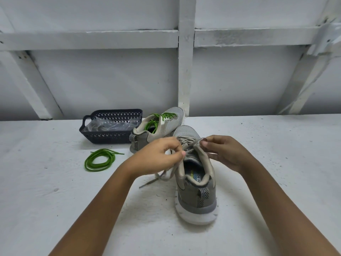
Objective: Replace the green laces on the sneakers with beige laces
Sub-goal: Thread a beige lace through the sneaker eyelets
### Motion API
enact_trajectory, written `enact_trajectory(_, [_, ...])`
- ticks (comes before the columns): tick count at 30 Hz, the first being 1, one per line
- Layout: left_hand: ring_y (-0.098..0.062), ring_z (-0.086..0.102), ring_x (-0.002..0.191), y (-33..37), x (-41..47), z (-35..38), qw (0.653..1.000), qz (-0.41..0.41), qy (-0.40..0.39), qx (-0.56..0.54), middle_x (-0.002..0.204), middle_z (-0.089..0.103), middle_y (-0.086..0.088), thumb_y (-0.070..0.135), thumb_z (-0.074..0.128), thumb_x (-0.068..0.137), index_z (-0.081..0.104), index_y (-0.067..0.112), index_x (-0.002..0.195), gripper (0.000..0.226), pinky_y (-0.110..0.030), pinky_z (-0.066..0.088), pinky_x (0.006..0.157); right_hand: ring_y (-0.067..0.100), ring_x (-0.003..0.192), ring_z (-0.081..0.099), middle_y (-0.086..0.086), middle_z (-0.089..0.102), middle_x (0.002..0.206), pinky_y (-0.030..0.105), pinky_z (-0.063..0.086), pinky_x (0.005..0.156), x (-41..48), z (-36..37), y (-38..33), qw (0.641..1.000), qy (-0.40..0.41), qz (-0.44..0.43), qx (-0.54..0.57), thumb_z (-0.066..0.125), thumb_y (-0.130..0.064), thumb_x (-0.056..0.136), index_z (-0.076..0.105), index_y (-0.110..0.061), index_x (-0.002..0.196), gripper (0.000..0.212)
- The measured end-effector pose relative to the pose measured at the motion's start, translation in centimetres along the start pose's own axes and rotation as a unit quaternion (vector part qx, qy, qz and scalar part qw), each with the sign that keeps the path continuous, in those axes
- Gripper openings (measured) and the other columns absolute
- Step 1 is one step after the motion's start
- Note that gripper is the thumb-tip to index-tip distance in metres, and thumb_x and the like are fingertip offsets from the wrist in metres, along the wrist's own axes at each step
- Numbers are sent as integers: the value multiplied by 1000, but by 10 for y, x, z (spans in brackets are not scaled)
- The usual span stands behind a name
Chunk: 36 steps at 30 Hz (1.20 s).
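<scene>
Beige lace (192, 144) pinched by left hand (158, 157) and right hand (223, 152).

Plain utility or workshop-like space, viewed from the bench side. A rough white-painted work surface (55, 200) with pitted, speckled paint meets a white panel wall framed by an exposed upright post (186, 71), a horizontal rail (92, 38) and a diagonal strut (33, 85), their paint chipped. A dark perforated plastic basket (108, 135) holds clear bags.
</scene>
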<state>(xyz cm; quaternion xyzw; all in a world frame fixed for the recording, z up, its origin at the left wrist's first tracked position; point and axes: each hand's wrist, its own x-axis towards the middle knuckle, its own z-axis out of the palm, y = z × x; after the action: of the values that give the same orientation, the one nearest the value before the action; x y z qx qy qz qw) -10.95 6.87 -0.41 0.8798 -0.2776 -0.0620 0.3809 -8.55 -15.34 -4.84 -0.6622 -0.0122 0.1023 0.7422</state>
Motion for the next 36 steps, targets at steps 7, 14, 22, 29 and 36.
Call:
enact_trajectory(7, [-13, 59, 84, 3, 2, 2, 1000, -1, 4, 6, 79, 58, 14, 27, 56, 93, 63, 13, 82, 20, -31, 43, 85, 20, 66, 62, 14, 62, 74, 24, 54, 53, 3, 6, -15, 987, 65, -41, -143, 64, -1, 86, 59, -3, 78, 9])
enact_trajectory(14, [-27, 62, 81, 5, -1, 4, 1000, -11, 2, 11, 76, 58, 16, 29, 56, 93, 59, 15, 76, 22, -39, 49, 80, 23, 59, 43, -1, 48, 59, 33, 42, 55, 8, 25, -6, 870, 193, -172, -420, 58, -2, 80, 41, -17, 70, 25])
enact_trajectory(22, [-8, 53, 82, 6, -6, 8, 1000, -2, 10, 14, 80, 56, 8, 24, 57, 92, 59, 13, 75, 21, -24, 39, 79, 19, 53, 39, 3, 43, 58, 29, 37, 54, 0, 28, -3, 928, 191, -122, -296, 53, -1, 82, 44, -21, 70, 26])
enact_trajectory(29, [3, 46, 83, 3, -6, 12, 1000, -3, 13, 12, 81, 52, 12, 25, 56, 92, 58, 17, 74, 20, -9, 34, 75, 17, 69, 56, 8, 58, 76, 28, 54, 64, -11, 5, -17, 991, -6, -14, -131, 61, -4, 89, 64, -6, 91, 5])
enact_trajectory(36, [-7, 45, 95, 3, -7, 15, 1000, -10, 6, 20, 86, 53, 11, 27, 54, 93, 57, 17, 76, 20, -17, 34, 79, 13, 43, 60, 1, 60, 63, 29, 55, 50, -7, 21, -5, 912, 204, -139, -327, 63, -10, 88, 61, -10, 79, 9])
